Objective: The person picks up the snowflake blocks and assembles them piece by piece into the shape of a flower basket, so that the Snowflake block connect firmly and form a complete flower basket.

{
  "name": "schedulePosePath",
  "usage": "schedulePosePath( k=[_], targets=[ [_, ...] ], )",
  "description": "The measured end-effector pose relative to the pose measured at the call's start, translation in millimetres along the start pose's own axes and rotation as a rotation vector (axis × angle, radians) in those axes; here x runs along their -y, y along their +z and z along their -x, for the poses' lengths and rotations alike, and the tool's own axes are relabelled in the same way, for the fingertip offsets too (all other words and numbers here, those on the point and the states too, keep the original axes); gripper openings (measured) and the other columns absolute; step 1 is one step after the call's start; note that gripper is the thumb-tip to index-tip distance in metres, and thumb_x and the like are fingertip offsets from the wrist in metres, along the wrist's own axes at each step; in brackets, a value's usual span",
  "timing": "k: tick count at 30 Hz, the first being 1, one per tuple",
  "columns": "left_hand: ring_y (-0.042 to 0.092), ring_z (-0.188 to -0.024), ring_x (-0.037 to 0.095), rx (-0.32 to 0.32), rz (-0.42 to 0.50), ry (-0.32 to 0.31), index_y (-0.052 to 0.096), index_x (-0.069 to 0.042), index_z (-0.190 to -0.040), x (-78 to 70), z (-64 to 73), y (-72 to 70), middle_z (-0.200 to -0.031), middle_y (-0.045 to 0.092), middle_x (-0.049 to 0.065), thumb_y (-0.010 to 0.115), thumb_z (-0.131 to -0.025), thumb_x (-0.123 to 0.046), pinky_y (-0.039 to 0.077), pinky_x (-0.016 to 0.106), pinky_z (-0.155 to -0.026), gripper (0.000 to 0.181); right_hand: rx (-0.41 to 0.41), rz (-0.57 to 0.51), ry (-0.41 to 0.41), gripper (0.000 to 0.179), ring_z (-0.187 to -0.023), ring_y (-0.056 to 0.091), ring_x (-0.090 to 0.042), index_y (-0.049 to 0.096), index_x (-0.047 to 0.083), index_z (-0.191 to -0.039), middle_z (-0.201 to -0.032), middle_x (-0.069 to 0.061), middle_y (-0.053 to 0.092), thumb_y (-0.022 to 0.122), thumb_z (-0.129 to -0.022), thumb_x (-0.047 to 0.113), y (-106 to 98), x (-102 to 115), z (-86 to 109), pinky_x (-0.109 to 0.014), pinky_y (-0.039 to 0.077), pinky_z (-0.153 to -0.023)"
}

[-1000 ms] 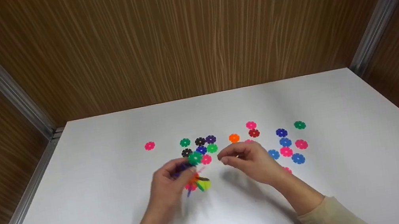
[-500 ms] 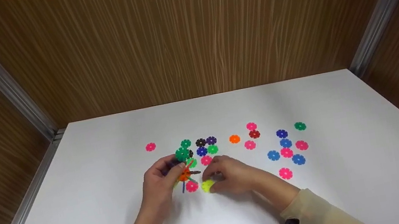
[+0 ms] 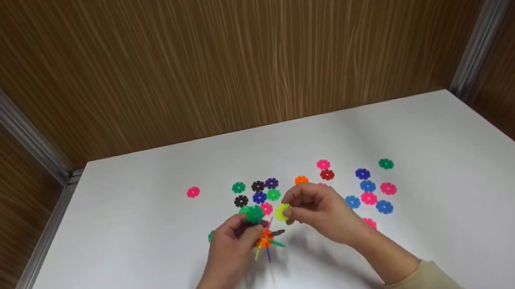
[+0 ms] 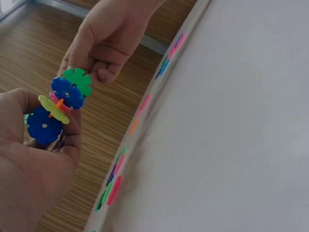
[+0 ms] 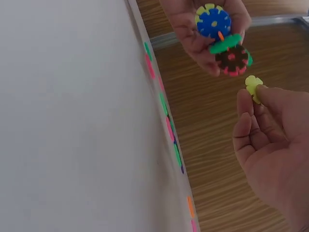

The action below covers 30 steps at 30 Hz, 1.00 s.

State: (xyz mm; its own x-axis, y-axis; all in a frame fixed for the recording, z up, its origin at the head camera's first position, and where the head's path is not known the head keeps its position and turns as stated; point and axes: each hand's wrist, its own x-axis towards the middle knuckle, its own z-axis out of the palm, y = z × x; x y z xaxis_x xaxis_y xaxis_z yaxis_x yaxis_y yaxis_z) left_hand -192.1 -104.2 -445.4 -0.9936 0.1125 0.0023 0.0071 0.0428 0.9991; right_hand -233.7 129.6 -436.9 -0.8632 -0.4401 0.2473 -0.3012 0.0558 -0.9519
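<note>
My left hand holds a cluster of interlocked snowflake discs above the table. An orange disc sits at the cluster's middle, with green, brown, pink, purple and yellow-green discs slotted around it. In the right wrist view, blue and brown discs show on the cluster's near side. My right hand pinches a single yellow snowflake disc between thumb and fingers. That yellow disc is upright and apart from the cluster, just to its right. Part of the cluster is hidden behind the left fingers.
Loose snowflake discs lie flat on the white table. Several dark, green and blue ones group beyond the hands. Blue and pink ones spread to the right, and a pink disc lies alone at left. A wood-grain panel stands behind.
My right hand reached down to the yellow disc on the table, gripped it and raised it up and right. My left hand shifted left, then back right with the cluster, which has turned.
</note>
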Motion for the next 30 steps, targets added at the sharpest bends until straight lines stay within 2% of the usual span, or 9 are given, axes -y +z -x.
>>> schedulePosePath(
  k=[4, 8, 12, 19, 24, 30],
  targets=[
    [0.067, -0.103, 0.023, 0.026, 0.007, 0.004, 0.069, 0.002, -0.123, 0.9, 1.1, 4.6, -0.112, 0.072, 0.01, 0.068, -0.102, -0.014, 0.059, 0.026, -0.092, 0.027, 0.002, 0.026, 0.005, 0.014, -0.093, 0.075, -0.034, 0.072, 0.004, -0.114, -0.103, -0.015, 0.072, 0.074, -0.1, 0.008, 6.3, 4.2, 0.7, -0.035, 0.063, -0.089],
    [0.068, -0.105, 0.024, 0.034, 0.007, 0.012, 0.069, 0.0, -0.119, 1.7, 0.0, 4.9, -0.11, 0.072, 0.009, 0.074, -0.099, -0.015, 0.059, 0.026, -0.092, 0.027, -0.023, 0.057, 0.008, 0.014, -0.092, 0.075, -0.034, 0.075, 0.006, -0.113, -0.102, -0.013, 0.074, 0.074, -0.1, 0.007, 8.8, 6.8, 0.5, -0.032, 0.063, -0.088],
    [0.068, -0.104, 0.025, 0.046, 0.003, 0.021, 0.071, -0.001, -0.117, 2.3, -0.2, 4.2, -0.109, 0.072, 0.009, 0.078, -0.096, -0.015, 0.06, 0.027, -0.092, 0.027, -0.034, 0.116, -0.007, 0.015, -0.091, 0.074, -0.028, 0.078, 0.009, -0.115, -0.103, -0.008, 0.076, 0.074, -0.101, 0.01, 8.5, 8.9, 0.5, -0.031, 0.063, -0.086],
    [0.068, -0.103, 0.023, 0.062, -0.007, 0.009, 0.072, -0.002, -0.123, 3.9, 0.3, 3.4, -0.112, 0.073, 0.008, 0.081, -0.095, -0.017, 0.06, 0.027, -0.091, 0.033, 0.03, 0.21, -0.04, 0.02, -0.087, 0.072, -0.023, 0.083, 0.013, -0.117, -0.101, -0.001, 0.078, 0.075, -0.1, 0.009, 6.8, 10.5, 0.2, -0.029, 0.063, -0.079],
    [0.069, -0.102, 0.022, 0.066, -0.023, 0.005, 0.074, -0.004, -0.125, 3.9, 2.5, 3.3, -0.113, 0.074, 0.007, 0.083, -0.094, -0.019, 0.06, 0.026, -0.09, 0.036, 0.045, 0.219, -0.019, 0.018, -0.087, 0.075, -0.022, 0.083, 0.013, -0.114, -0.1, 0.0, 0.079, 0.076, -0.098, 0.006, 9.8, 9.8, 0.6, -0.028, 0.063, -0.079],
    [0.07, -0.1, 0.022, 0.043, -0.036, 0.002, 0.074, -0.004, -0.123, 2.3, 1.0, -0.3, -0.11, 0.075, 0.007, 0.083, -0.093, -0.022, 0.061, 0.027, -0.089, 0.036, 0.005, 0.169, 0.005, 0.019, -0.086, 0.075, -0.023, 0.079, 0.007, -0.117, -0.098, -0.004, 0.078, 0.077, -0.099, 0.013, 10.3, 5.9, -0.8, -0.03, 0.063, -0.081]
  ],
)
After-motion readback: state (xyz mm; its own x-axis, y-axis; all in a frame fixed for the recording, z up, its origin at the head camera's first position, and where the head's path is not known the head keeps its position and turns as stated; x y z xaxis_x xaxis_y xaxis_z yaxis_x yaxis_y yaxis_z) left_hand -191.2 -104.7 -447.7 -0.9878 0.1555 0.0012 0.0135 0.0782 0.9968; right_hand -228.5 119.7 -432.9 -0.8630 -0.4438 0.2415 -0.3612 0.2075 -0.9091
